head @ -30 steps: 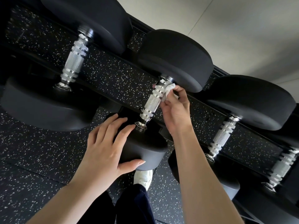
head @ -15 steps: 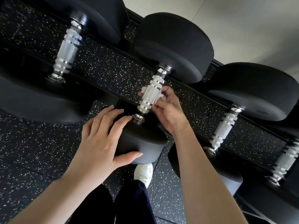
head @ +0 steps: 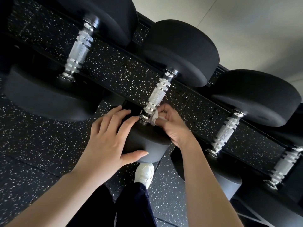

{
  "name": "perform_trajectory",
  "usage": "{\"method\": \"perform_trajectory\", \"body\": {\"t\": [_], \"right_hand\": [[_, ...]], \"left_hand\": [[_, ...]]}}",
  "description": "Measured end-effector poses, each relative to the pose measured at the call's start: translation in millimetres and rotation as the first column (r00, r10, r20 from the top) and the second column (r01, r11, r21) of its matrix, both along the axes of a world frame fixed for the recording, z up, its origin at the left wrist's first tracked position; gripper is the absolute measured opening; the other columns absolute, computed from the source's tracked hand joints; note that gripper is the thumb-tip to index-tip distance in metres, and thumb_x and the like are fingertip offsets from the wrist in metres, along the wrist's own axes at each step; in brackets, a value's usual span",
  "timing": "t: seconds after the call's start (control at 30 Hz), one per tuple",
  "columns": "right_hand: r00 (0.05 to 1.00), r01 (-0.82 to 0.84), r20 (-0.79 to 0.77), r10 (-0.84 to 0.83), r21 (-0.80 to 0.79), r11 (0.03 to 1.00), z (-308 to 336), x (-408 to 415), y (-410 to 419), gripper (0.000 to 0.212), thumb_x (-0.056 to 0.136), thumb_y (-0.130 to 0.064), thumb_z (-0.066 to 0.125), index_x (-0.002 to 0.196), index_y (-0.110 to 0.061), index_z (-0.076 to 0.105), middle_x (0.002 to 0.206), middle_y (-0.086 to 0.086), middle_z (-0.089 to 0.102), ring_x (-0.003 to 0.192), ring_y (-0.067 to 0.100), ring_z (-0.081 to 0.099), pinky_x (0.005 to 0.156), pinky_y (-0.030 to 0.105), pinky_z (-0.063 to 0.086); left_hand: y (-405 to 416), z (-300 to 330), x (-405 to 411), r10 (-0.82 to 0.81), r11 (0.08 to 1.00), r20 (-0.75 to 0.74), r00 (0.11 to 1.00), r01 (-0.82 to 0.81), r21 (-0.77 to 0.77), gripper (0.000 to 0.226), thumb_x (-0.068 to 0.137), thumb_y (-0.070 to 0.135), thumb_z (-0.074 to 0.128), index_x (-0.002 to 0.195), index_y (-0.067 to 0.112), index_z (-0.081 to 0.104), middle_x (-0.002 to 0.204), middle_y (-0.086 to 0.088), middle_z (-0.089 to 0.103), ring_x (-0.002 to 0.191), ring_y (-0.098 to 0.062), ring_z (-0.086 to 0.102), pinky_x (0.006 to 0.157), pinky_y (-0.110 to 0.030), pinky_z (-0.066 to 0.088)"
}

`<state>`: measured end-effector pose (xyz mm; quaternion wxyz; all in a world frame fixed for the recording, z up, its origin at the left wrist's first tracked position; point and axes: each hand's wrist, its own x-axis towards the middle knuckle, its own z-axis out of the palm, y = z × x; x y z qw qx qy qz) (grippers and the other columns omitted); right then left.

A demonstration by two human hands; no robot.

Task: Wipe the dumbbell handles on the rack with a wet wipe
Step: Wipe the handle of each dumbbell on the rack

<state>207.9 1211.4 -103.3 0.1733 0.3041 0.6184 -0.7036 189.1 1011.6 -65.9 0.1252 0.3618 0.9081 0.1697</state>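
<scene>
Middle dumbbell handle (head: pixel 158 95) on rack (head: pixel 114 74), long axis running from near lower left to far upper right. Wet wipe (head: pixel 154 117) pinched by right hand (head: pixel 172 123) against handle's near end. Left hand (head: pixel 108 138) spread flat on near weight head (head: pixel 147 145).

Dumbbell handle (head: pixel 158 95): bright chromed metal, knurled centre, smooth glossy rings. Dumbbell heads (head: pixel 182 51): matt black rubber. Wet wipe (head: pixel 154 118): white, crumpled cloth

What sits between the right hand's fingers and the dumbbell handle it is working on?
In the head view, a crumpled white wet wipe lies between the right hand and the near end of the middle dumbbell handle.
</scene>
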Motion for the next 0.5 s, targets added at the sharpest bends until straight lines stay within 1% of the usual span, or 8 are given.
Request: {"method": "perform_trajectory", "body": {"t": [0.13, 0.17, 0.2, 0.23, 0.27, 0.33, 0.4, 0.5], "right_hand": [[1.0, 0.015, 0.013, -0.016, 0.083, 0.996, 12, 6, -4, 0.024, 0.081, 0.017, 0.056, 0.085, -0.006, 0.054, 0.08, 0.01, 0.068, 0.068, 0.007, 0.064, 0.063, 0.015, 0.047], [1.0, 0.025, 0.014, -0.027, 0.139, 0.99, 14, 9, -6, 0.022, 0.08, 0.014, 0.059, 0.085, -0.007, 0.058, 0.081, 0.009, 0.07, 0.07, 0.007, 0.065, 0.064, 0.017, 0.048], [0.999, 0.028, 0.015, -0.032, 0.229, 0.973, 15, 12, -8, 0.02, 0.079, 0.009, 0.062, 0.084, -0.011, 0.062, 0.081, 0.006, 0.072, 0.073, 0.009, 0.066, 0.068, 0.022, 0.05], [0.999, 0.024, 0.017, -0.031, 0.333, 0.943, 17, 13, -10, 0.02, 0.078, 0.004, 0.065, 0.082, -0.016, 0.066, 0.081, 0.002, 0.072, 0.077, 0.012, 0.067, 0.072, 0.027, 0.051], [0.999, 0.014, 0.021, -0.025, 0.425, 0.905, 19, 14, -13, 0.019, 0.078, -0.001, 0.067, 0.08, -0.02, 0.068, 0.08, -0.002, 0.072, 0.079, 0.013, 0.066, 0.074, 0.029, 0.051], [1.0, -0.005, 0.021, -0.008, 0.555, 0.832, 26, 14, -17, 0.018, 0.077, -0.008, 0.07, 0.077, -0.026, 0.068, 0.074, -0.009, 0.069, 0.077, 0.009, 0.063, 0.073, 0.023, 0.047], [0.999, -0.03, 0.029, 0.016, 0.619, 0.785, 34, 11, -21, 0.017, 0.079, -0.012, 0.071, 0.077, -0.028, 0.067, 0.071, -0.015, 0.065, 0.075, 0.006, 0.06, 0.071, 0.019, 0.044], [0.996, -0.093, 0.053, 0.078, 0.678, 0.73, 44, 4, -26, 0.018, 0.08, -0.016, 0.071, 0.078, -0.032, 0.066, 0.076, -0.02, 0.063, 0.089, 0.013, 0.059, 0.083, 0.024, 0.045]], "left_hand": [[0, 1, 0, 0.009, 1.0, 0.008, 1.0, -0.009, 0.009, 0.073, 0.079, 0.066, 0.044, 0.129, 0.013, 0.05, 0.134, -0.009, 0.05, 0.131, -0.03, 0.041, 0.099, -0.046, 0.032], [0, 2, 0, 0.011, 1.0, 0.014, 1.0, -0.011, 0.004, 0.074, 0.079, 0.066, 0.044, 0.129, 0.013, 0.052, 0.134, -0.009, 0.05, 0.132, -0.029, 0.041, 0.099, -0.046, 0.032], [0, 2, -1, 0.011, 1.0, 0.022, 1.0, -0.011, -0.002, 0.074, 0.078, 0.067, 0.044, 0.128, 0.012, 0.054, 0.134, -0.01, 0.05, 0.132, -0.029, 0.041, 0.099, -0.046, 0.032], [0, 3, -1, 0.01, 1.0, 0.029, 1.0, -0.01, -0.007, 0.075, 0.078, 0.067, 0.044, 0.128, 0.012, 0.055, 0.134, -0.009, 0.051, 0.132, -0.029, 0.041, 0.099, -0.046, 0.033], [0, 4, -2, 0.012, 1.0, 0.035, 0.999, -0.012, -0.008, 0.075, 0.078, 0.067, 0.045, 0.128, 0.013, 0.055, 0.133, -0.009, 0.051, 0.132, -0.029, 0.041, 0.099, -0.046, 0.033], [-1, 5, -3, 0.013, 1.0, 0.047, 0.999, -0.013, 0.0, 0.074, 0.077, 0.068, 0.045, 0.128, 0.015, 0.055, 0.133, -0.008, 0.051, 0.133, -0.028, 0.041, 0.1, -0.045, 0.033], [-2, 5, -4, 0.011, 1.0, 0.064, 0.998, -0.012, 0.013, 0.075, 0.076, 0.069, 0.045, 0.129, 0.017, 0.053, 0.133, -0.006, 0.051, 0.134, -0.026, 0.04, 0.101, -0.043, 0.031], [-6, 5, -7, -0.006, 1.0, 0.094, 0.996, 0.004, 0.029, 0.076, 0.076, 0.072, 0.042, 0.132, 0.02, 0.049, 0.135, -0.004, 0.05, 0.135, -0.024, 0.037, 0.102, -0.04, 0.028]]}}
